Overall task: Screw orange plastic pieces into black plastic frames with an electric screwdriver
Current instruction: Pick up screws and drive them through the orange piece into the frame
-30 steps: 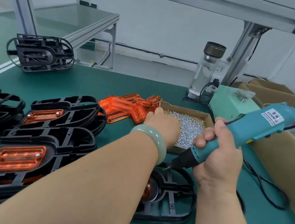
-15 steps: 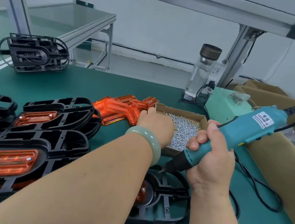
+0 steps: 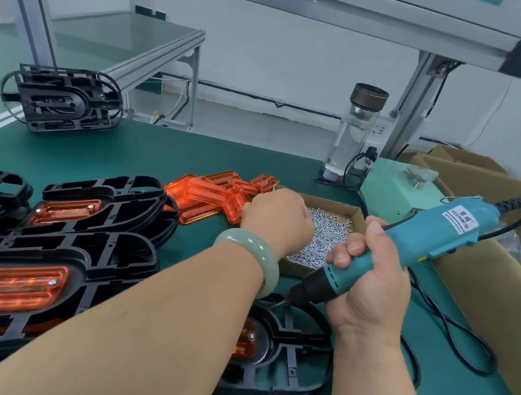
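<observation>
Two jobs are split between your hands. Your left hand (image 3: 278, 216) reaches into the screw box (image 3: 352, 209), knuckles up and fingers dipped among the screws (image 3: 326, 240). The back of the hand hides the fingertips, so whether it pinches a screw cannot be told. Your right hand (image 3: 372, 286) is clenched round the grip of the electric screwdriver (image 3: 426, 237), which is tilted with its bit close over the far rim of the black frame (image 3: 287, 362). That frame lies on the mat on your side of the screw box. The hold looks deliberate: the tool sits right by the work, so a screw can go straight from box to hole.

An orange piece (image 3: 246, 339) sits in the frame's middle opening, with one screw head showing at its right end. Your left forearm covers the rest, so the other end cannot be judged.

Just left of the screw box lie the loose orange pieces (image 3: 203, 199), within easy reach. Further left of the box, finished frames (image 3: 68, 254) are stacked overlapping. Behind the box stand a glass bottle (image 3: 355, 134) and a pale green power unit (image 3: 392, 189), and to its right is an open carton (image 3: 499, 274).

The screwdriver's cord (image 3: 456, 340) loops over the mat right of the box, near the frame's edge. Your forearm also crosses the frame, and both will likely get in the way when you drive the screw.
</observation>
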Demonstrator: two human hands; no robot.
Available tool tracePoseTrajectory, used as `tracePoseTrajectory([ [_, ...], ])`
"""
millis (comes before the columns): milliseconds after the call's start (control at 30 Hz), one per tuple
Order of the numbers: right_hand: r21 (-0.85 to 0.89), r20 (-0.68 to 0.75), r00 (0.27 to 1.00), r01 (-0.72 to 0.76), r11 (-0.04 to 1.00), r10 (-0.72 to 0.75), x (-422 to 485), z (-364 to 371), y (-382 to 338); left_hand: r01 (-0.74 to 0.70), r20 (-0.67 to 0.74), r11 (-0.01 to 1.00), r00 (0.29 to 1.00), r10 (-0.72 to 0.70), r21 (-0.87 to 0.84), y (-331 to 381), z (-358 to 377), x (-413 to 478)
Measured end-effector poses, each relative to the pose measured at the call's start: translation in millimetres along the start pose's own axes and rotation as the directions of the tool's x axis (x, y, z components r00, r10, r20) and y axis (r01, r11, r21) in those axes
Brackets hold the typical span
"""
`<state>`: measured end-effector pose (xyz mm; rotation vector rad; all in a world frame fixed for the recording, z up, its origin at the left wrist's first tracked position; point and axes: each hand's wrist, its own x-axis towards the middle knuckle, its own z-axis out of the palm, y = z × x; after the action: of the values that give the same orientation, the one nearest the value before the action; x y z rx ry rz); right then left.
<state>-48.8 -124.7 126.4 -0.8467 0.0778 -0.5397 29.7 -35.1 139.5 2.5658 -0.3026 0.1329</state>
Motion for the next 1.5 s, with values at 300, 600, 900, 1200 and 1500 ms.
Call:
tracePoseTrajectory([
  [300,0.058,-0.028,1.0,-0.007,0.998,0.009,0.4,-1.7,0.0,0.088,-0.088,0.62,0.965,-0.248,-0.78,3.8,-22.0,-37.2],
  [600,0.179,-0.052,0.997,-0.05,0.983,0.06,-2.9,0.8,-5.0,0.08,-0.072,0.394,0.932,-0.356,-0.915,-21.7,-28.8,-106.9],
  [900,0.34,-0.065,0.992,-0.082,0.937,0.11,-7.6,2.5,-8.4,0.211,0.145,0.113,0.896,-0.419,-0.971,-31.2,-19.7,-136.7],
  [1200,0.428,-0.098,0.988,-0.068,0.901,0.121,-6.9,1.2,-11.1,0.333,0.274,0.092,0.879,-0.389,-0.938,-24.3,-16.2,-134.9],
  [1500,0.43,-0.115,0.986,-0.062,0.901,0.123,-7.1,2.9,-10.9,0.35,0.299,0.09,0.887,-0.351,-0.932,-20.2,-16.9,-134.2],
])
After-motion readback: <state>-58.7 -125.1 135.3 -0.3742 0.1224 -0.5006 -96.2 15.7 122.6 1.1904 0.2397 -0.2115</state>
